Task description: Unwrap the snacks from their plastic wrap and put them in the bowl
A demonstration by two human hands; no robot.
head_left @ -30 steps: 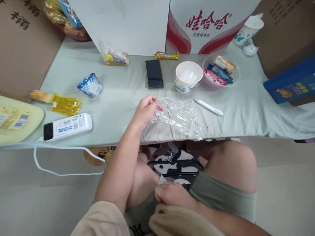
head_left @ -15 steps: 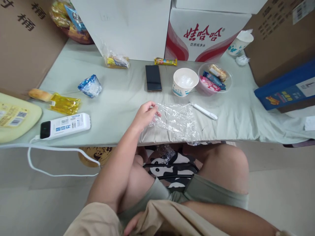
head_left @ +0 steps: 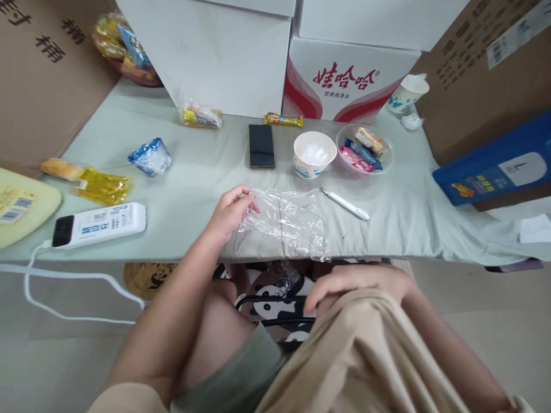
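Note:
A crumpled sheet of clear plastic film (head_left: 286, 221) lies spread along the front edge of the cloth-covered table. My left hand (head_left: 232, 213) pinches its left edge, with the fingers bent. My right hand (head_left: 364, 282), below the table edge over my lap, is curled at the raised front of my beige shirt (head_left: 357, 350); the fabric hides part of its fingers. A white utility knife (head_left: 345, 203) rests just right of the film. Behind the film stand a paper cup (head_left: 307, 168) with clear plastic inside and a clear bowl (head_left: 387, 166) of wrapped snacks.
A phone (head_left: 261, 146) and a yellow snack bar (head_left: 284, 120) lie farther back. On the left are a blue wrapper (head_left: 148, 158), yellow packet (head_left: 105, 186), bread roll (head_left: 60, 168) and white power bank (head_left: 103, 224) with a cable. White boxes (head_left: 215, 57) line the back.
My right hand has risen from low in my lap to near the table edge, lifting the shirt front. My left hand stays at the film. The view has shifted slightly.

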